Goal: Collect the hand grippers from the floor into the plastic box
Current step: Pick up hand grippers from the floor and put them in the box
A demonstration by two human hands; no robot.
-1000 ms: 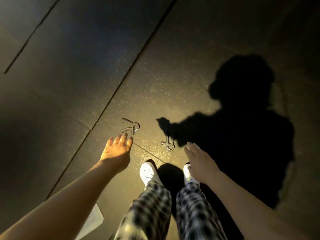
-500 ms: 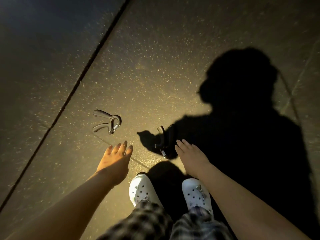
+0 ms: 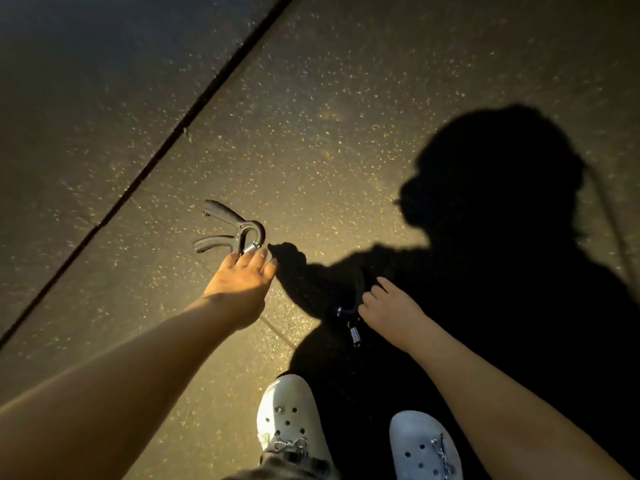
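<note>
My open left hand (image 3: pixel 239 282) reaches the black springy hand gripper (image 3: pixel 227 213), I cannot tell if my right hand (image 3: pixel 391 310) holds the dark shadowed gripper (image 3: pixel 354 334), and next I grab both.

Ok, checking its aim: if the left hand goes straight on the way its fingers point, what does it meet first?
The gripper in the light, at its spring end. The left hand's fingertips lie right by the spring; whether they touch it is unclear from this view.
</note>
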